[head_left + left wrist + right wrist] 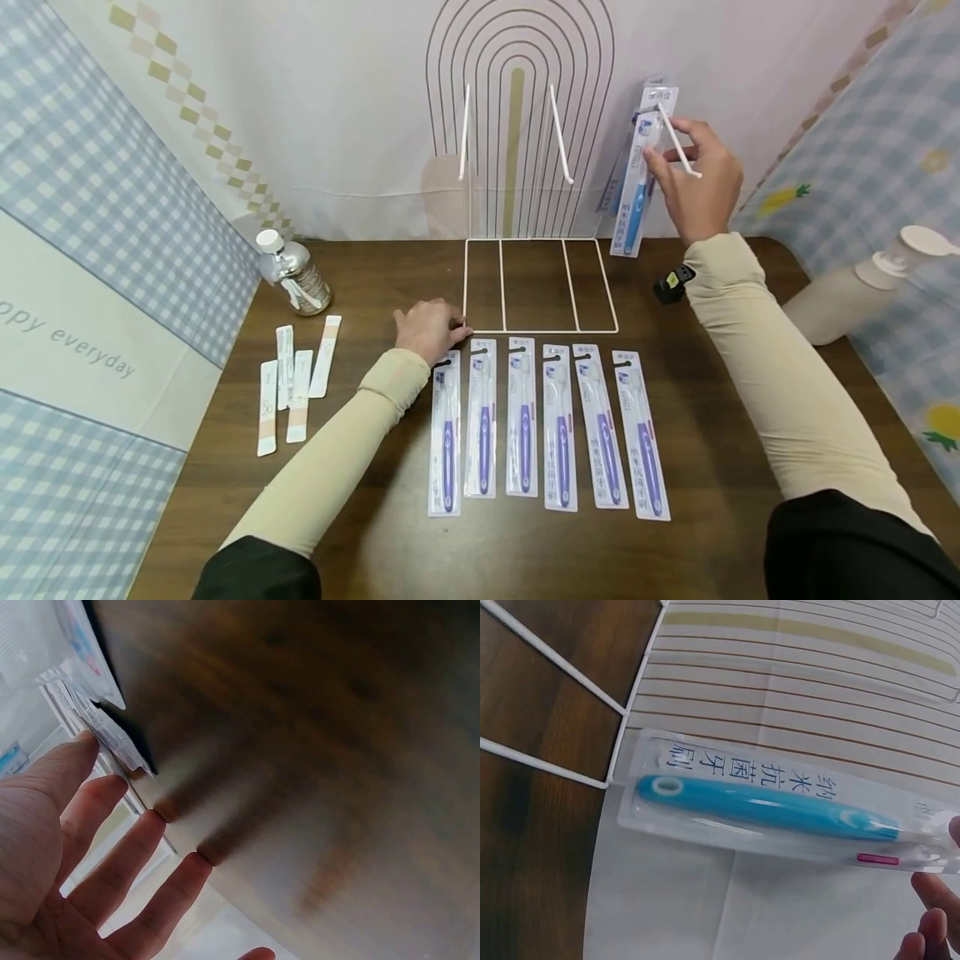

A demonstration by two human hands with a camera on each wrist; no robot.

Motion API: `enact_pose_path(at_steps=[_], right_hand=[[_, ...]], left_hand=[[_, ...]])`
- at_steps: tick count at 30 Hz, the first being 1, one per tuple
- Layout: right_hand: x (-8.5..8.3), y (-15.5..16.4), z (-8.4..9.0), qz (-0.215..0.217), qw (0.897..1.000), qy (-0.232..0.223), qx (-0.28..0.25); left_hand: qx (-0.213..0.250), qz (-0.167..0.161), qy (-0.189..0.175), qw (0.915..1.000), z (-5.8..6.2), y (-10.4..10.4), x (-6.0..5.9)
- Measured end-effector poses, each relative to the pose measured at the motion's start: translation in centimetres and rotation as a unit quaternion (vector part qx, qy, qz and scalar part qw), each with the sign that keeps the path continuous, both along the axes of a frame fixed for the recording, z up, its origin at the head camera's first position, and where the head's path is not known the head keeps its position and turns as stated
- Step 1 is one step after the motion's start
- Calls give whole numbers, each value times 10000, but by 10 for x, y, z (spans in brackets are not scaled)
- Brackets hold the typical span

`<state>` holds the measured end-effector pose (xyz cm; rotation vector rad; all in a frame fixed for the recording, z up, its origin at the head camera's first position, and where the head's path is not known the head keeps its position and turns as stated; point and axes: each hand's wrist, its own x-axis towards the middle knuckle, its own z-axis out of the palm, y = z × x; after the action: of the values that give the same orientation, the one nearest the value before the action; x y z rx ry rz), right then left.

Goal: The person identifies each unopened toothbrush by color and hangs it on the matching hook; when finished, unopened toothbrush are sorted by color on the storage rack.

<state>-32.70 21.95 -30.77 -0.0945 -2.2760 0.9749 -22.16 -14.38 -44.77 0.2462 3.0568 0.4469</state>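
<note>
While my right hand point(697, 179) is raised near the back wall, its thumb and fingers pinch the top of a blue toothbrush pack point(637, 179), which hangs nearly upright: long axis vertical, bristle end up by my fingers, handle end pointing down toward the table point(712, 400). It sits at the rightmost white hook point(678, 146) of the wire rack point(540, 287), level with the hook's slanted rod. From my right wrist, the pack point(780, 806) is a clear, glossy blister on printed card, with a smooth blue handle inside that has a small oval hole at its end; only my fingertips point(930, 915) show there.

My left hand point(429, 327) lies low on the dark wood-grain tabletop, fingers gently bent, touching the front left corner of the rack's thin white base frame and gripping nothing. From my left wrist the fingers point(112, 855) look spread and fairly straight.

Six purple toothbrush packs point(543, 425) lie flat in a row before the rack, long axes running toward me.
</note>
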Motion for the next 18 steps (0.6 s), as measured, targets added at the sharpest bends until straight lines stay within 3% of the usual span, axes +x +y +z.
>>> enact_pose_path(at_steps=[6,11,15,18], right_hand=[[23,7,-5,93,9994,300,162],[63,17,-22,371,9984,287,301],[100,28,-47,794,9933,-206,811],[126,35,-69,1150,9823,-901,1176]], left_hand=[[-15,-69,18,10000,3,0,1],[-17,-131,40,9999,5,-1,2],[-47,-133,28,9999,5,-1,2],[-27,-147,37,9999,5,-2,2]])
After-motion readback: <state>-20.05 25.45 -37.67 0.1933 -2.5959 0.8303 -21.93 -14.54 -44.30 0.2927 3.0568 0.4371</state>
